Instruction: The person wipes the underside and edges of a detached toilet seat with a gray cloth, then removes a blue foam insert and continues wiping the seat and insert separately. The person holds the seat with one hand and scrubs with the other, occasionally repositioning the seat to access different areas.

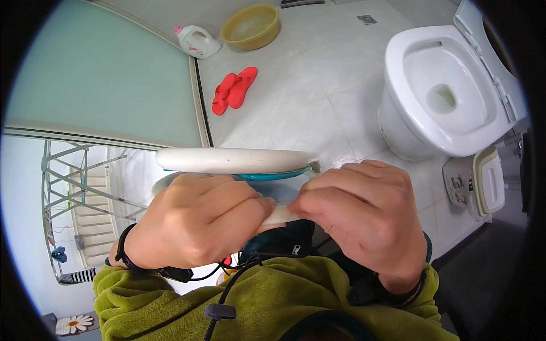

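Right in front of my body is a white plastic object with a thick, rounded far edge (232, 160) and a teal strip (273, 175) beneath it. Its exact kind is not clear. Between its far and near edges lies a grey-blue inner surface (277, 191). My left hand (204, 217) is curled over the near cream edge (283, 215) from the left. My right hand (358, 213) pinches that same edge from the right, thumb and fingers together. The two hands are a short gap apart. Their knuckles hide much of the object.
A white toilet (401, 98) with its lid raised stands at the right, beside a lidded bin (488, 183). Red flip-flops (233, 90), a detergent bottle (198, 41) and a yellow basin (251, 42) are on the tiled floor. At left are a frosted glass door (102, 81) and a metal rack (64, 170).
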The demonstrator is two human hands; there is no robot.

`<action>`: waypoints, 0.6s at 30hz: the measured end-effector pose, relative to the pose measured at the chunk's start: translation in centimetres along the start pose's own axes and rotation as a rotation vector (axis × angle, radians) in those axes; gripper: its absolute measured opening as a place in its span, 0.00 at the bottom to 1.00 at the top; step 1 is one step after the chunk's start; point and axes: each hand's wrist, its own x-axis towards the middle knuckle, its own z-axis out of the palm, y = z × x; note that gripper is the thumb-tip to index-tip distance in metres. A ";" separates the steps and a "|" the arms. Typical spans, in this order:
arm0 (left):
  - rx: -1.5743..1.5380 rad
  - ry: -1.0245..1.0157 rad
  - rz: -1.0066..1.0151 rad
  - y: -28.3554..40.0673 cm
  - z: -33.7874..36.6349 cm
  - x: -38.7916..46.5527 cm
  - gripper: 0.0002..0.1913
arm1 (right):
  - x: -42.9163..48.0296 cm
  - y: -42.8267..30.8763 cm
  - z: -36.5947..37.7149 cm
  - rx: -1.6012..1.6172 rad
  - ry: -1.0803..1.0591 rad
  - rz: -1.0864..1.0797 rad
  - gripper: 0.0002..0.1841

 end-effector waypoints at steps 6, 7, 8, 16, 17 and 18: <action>-0.008 0.001 0.004 -0.1 0.0 0.1 0.11 | 0.2 -0.4 -0.4 -0.072 -0.042 -0.027 0.06; 0.011 0.005 0.011 -0.1 0.0 0.1 0.11 | 0.3 -0.5 -0.4 -0.088 -0.052 -0.028 0.06; -0.012 0.006 0.008 -0.1 0.0 0.1 0.11 | 0.4 -0.6 -0.4 -0.098 -0.062 -0.022 0.06; 0.033 0.006 0.024 0.0 0.0 0.0 0.13 | 0.6 -1.4 0.0 -0.180 -0.103 0.026 0.07; 0.022 0.012 0.026 -0.1 0.1 0.0 0.13 | 0.7 -1.3 0.1 -0.171 -0.101 0.023 0.07; 0.025 0.009 0.025 0.0 0.1 0.0 0.13 | 0.7 -1.3 0.2 -0.166 -0.097 0.024 0.08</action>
